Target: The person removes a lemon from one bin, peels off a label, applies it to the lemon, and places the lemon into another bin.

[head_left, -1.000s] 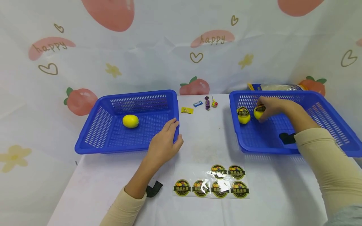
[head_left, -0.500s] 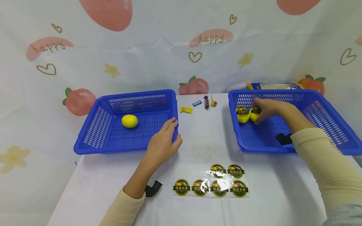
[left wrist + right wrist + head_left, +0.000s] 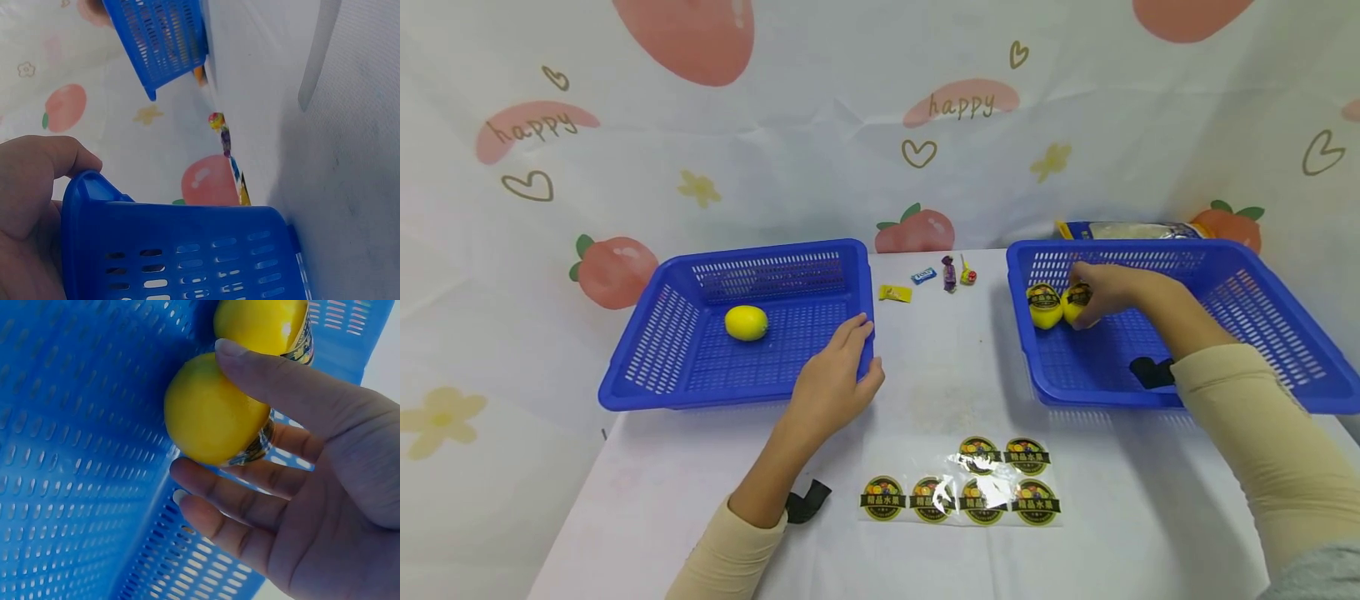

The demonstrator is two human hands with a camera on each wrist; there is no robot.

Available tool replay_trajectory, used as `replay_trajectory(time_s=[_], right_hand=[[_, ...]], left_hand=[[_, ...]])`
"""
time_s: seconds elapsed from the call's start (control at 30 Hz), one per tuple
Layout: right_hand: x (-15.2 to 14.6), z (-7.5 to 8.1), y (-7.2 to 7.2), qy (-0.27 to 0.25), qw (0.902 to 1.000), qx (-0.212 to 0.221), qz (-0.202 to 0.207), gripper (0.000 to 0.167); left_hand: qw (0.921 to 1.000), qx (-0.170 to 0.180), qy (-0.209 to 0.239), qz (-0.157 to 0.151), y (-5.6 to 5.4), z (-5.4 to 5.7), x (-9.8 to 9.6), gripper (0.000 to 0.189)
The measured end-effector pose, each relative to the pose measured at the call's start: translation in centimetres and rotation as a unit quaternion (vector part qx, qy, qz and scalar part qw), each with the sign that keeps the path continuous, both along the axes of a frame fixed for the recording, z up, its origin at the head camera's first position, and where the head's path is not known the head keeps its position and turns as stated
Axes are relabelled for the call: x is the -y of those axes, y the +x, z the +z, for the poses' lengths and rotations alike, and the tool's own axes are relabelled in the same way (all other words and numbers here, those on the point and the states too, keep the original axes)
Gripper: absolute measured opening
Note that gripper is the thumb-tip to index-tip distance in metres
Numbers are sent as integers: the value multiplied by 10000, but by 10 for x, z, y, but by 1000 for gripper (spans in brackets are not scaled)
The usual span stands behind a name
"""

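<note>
My right hand [image 3: 1108,292] is inside the right blue basket [image 3: 1037,367]. Thumb and fingers hold a yellow lemon [image 3: 209,412] with a dark round sticker on it. Right beside it, against the basket's left side, sits a second stickered lemon [image 3: 1047,308]. My left hand [image 3: 835,379] grips the right rim of the left blue basket [image 3: 655,392]; the left wrist view shows that hand curled over the basket's rim [image 3: 81,206]. One lemon [image 3: 747,322] lies in that left basket, with no sticker visible on it.
A clear sheet of round fruit stickers [image 3: 958,483] lies at the front. Between the baskets, toward the back, are a yellow packet [image 3: 896,293], a blue one [image 3: 924,275], a purple candy [image 3: 949,273] and a lollipop [image 3: 969,274]. Behind the right basket lies a bag [image 3: 1135,231].
My right hand has moved a little left with its lemon, closing the gap to the other stickered lemon. The left hand stays on its basket rim.
</note>
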State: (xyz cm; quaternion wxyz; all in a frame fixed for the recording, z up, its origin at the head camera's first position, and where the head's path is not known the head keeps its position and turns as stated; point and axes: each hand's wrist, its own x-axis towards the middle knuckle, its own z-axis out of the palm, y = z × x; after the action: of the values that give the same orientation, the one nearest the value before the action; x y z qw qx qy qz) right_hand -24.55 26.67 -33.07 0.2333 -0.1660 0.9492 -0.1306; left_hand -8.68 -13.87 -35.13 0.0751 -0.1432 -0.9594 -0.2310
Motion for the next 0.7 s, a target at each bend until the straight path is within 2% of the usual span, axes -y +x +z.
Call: replay_trajectory(time_s=[0.17,0.4,0.57,0.7], right_hand=[[-3,4,7,81,9999,67,4,77],[-3,16,22,245,9995,-148,160,83],[9,34,38,372,9982,-309,366,81],[24,50,58,302,9958,-462,734,78]], left_hand=[[10000,8,10,-26,0,1,-1,53],[10000,42,0,-13,1,3,-2,54],[9999,135,-34,0,1,3,-1,54],[9999,128,-50,44,1,2,-1,54]])
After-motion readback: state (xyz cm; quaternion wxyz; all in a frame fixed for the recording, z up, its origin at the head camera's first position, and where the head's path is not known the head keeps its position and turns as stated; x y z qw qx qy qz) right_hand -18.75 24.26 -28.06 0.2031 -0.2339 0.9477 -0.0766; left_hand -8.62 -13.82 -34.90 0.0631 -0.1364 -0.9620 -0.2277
